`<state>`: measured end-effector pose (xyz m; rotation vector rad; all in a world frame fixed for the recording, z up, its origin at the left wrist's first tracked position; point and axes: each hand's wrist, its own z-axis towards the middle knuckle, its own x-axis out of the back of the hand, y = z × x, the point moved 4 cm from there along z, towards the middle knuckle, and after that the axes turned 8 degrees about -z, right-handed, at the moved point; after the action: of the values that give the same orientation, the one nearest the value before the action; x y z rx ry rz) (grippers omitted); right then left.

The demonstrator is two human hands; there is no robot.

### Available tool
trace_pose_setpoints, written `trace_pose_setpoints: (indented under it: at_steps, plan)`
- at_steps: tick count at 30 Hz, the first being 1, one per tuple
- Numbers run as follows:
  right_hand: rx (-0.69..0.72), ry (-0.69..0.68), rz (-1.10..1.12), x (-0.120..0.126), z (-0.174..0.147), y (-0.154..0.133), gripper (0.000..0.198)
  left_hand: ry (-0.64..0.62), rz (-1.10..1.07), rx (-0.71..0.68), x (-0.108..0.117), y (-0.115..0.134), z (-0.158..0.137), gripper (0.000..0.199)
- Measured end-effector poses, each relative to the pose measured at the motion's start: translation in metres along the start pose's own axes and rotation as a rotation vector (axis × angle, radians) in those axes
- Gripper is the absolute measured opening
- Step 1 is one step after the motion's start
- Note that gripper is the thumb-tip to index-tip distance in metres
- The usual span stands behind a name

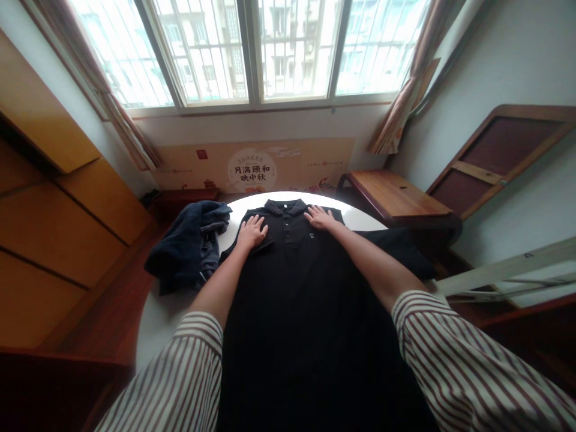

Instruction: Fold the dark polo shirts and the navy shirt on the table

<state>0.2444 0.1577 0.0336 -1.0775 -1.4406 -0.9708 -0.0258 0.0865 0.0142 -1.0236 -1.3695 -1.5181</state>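
Observation:
A black polo shirt (292,300) lies spread front side up on a round white table (157,336), its collar at the far edge. On the shirt's left shoulder area rests my left hand (252,232), flat with fingers spread. My right hand (320,217) presses flat near the collar on the other shoulder, fingers apart. Neither hand grips the cloth. Left of the shirt sits a heap of dark clothes (189,243). Black cloth (391,246) extends to the right past my right forearm; whether it is all one sleeve I cannot tell.
Beyond the table stand a wooden side table (400,195) and a low wall with a printed banner (252,165) under the barred window (252,54). Orange cabinets (49,222) line the left side. A framed wooden panel (504,156) leans at the right wall.

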Motion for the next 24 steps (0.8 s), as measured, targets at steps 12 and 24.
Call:
trace_pose_setpoints:
  at_steps: [12,24]
  plan:
    - [0.006,0.039,-0.311,0.03,-0.087,-0.001,0.042,0.017,-0.011,0.004,0.0,0.001,0.0,0.062]
    - [0.218,0.114,-0.322,0.026,-0.112,-0.032,0.038,0.038,-0.052,-0.006,0.001,0.0,-0.001,0.059]
